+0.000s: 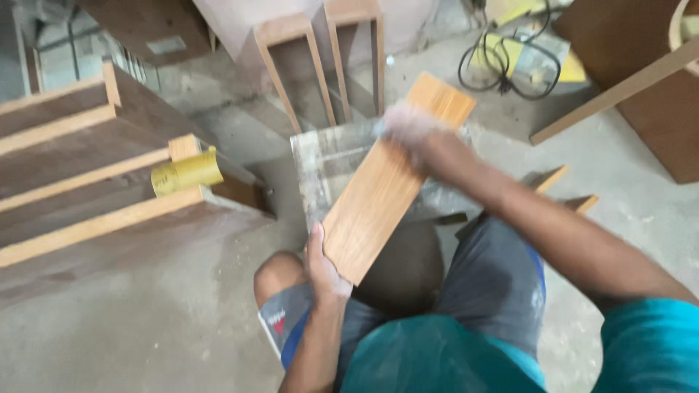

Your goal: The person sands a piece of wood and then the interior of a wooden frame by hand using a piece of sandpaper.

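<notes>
A long light-brown wooden board (pixel 382 182) slants from my lap up to the far right. My left hand (pixel 322 268) grips its near left corner. My right hand (pixel 409 129) rests on the board's upper face near the far end; it is blurred, and whether it holds something against the wood cannot be told. Under the board lies a dusty grey slab (pixel 320 156) that serves as a work surface. I am seated, with my knees on either side of it.
A stepped wooden cabinet frame (pixel 80 175) lies at left with a yellow roll (pixel 187 172) on it. Two narrow wooden frames (pixel 313 65) stand behind the slab. A black cable (pixel 502 69) coils at top right beside brown panels (pixel 641 80). Dusty concrete floor all round.
</notes>
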